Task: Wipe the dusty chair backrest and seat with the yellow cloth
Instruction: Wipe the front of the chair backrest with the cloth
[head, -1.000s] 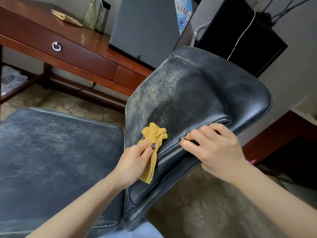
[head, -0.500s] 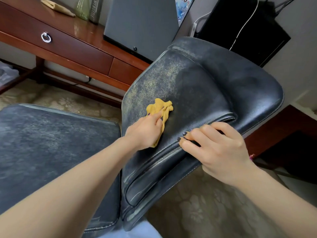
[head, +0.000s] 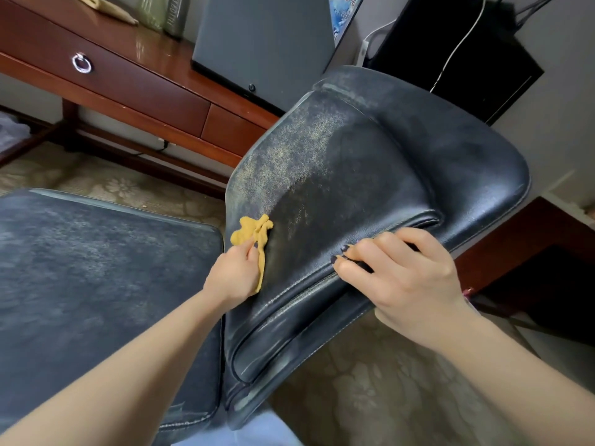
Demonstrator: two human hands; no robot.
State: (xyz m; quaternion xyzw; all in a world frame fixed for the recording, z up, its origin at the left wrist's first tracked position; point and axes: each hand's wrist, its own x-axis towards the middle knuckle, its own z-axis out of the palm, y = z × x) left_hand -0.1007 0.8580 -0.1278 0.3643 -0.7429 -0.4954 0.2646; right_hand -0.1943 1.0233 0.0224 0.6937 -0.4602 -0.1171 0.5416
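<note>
The dark leather chair backrest [head: 370,175] fills the middle of the view, with pale yellowish dust over its upper left part and a darker band below. My left hand [head: 235,275] grips the crumpled yellow cloth [head: 254,235] and presses it against the backrest's lower left edge. My right hand [head: 402,278] holds the backrest's padded seam, fingers curled over the ridge. The dusty dark seat [head: 96,278] lies at the left, streaked grey.
A reddish wooden desk [head: 135,82] with a ring-handle drawer stands behind the chair, carrying a grey monitor [head: 264,43]. A black box [head: 457,56] with a white cable sits at the upper right. Patterned carpet [head: 386,387] covers the floor.
My left hand first moved up the backrest with the cloth, then back down and left to the lower left edge. My right hand has kept its hold on the seam.
</note>
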